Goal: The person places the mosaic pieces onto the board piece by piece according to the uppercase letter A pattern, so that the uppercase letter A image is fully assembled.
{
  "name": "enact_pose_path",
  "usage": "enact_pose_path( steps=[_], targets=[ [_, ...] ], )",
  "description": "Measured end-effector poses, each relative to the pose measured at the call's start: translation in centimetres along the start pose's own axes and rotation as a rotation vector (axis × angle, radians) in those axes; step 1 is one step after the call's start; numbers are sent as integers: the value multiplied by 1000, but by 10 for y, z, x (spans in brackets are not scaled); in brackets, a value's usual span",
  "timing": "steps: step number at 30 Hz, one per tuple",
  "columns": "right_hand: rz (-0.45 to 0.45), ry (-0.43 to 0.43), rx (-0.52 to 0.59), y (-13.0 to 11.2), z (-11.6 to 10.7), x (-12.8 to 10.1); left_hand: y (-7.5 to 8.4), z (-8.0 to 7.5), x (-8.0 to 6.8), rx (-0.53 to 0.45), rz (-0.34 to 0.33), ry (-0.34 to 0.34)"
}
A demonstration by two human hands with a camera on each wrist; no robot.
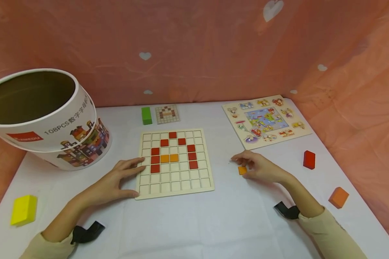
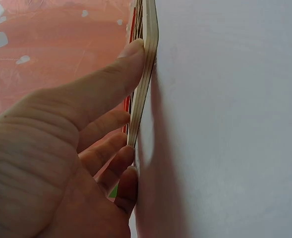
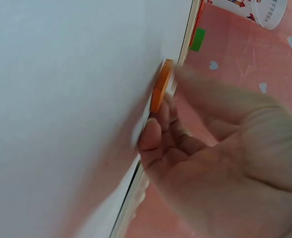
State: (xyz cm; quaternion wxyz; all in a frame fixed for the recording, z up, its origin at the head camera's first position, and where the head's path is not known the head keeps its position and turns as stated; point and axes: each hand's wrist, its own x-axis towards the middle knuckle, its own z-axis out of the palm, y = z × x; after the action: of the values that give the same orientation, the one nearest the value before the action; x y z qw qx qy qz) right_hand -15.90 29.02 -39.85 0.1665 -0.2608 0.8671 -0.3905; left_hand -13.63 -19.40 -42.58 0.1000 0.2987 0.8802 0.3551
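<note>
A wooden grid board (image 1: 175,183) lies flat on the table, with red tiles (image 1: 155,159) in an arch-like shape and two orange tiles (image 1: 170,158) side by side between them. My left hand (image 1: 116,180) rests its thumb and fingertips against the board's left edge; the left wrist view shows the thumb (image 2: 113,74) touching that edge. Right of the board, my right hand (image 1: 260,167) pinches a small orange tile (image 1: 242,170) between thumb and fingers. In the right wrist view this thin tile (image 3: 162,85) stands tilted just above the white cloth.
A large white bucket (image 1: 61,133) stands at the back left. Behind the board lie a green block (image 1: 146,116) and a small pattern card (image 1: 167,114). A picture puzzle (image 1: 267,122) is at the back right. Yellow (image 1: 24,210), red (image 1: 309,159) and orange blocks (image 1: 338,197) lie toward the sides.
</note>
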Motion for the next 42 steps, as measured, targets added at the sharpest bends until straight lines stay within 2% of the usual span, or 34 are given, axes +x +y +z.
enact_pose_path(
  steps=[7,11,15,20,24,27,32,42],
  targets=[
    [-9,-14,-29,-3,1,6,2,-1,-1,-11,-6,0],
    [-24,9,14,-10,1,20,3,-2,0,-6,-8,2],
    [-51,16,112,-21,7,51,3,-2,0,-2,-5,8],
    [-40,-36,211,-43,21,100,4,-1,1,-2,1,9],
    [-36,-74,229,-61,32,132,4,0,1,-7,0,4],
    [-52,-109,222,-72,40,148,4,0,1,-2,1,2],
    [-87,-131,151,-83,49,158,6,1,3,-5,-3,-3],
    [-58,-124,10,-81,51,155,7,1,3,-11,-7,-7]
  ],
)
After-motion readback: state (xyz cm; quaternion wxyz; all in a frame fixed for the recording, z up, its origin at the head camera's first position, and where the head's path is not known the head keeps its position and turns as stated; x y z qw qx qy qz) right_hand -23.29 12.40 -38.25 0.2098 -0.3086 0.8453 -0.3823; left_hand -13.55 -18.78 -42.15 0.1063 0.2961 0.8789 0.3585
